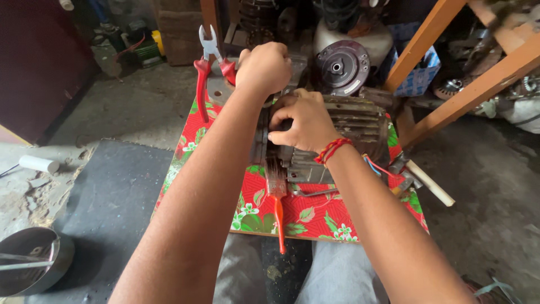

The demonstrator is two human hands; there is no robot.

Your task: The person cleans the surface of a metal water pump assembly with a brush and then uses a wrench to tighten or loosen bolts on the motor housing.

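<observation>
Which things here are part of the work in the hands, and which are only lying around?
In the work:
- grey finned motor, gripped by right hand
- left hand, fisted at the motor's far end

Lying about:
- red-handled pliers
- red-handled brush
- hammer
- metal bowl on the floor

Grey finned motor (pixel 360 126) on floral board
</observation>
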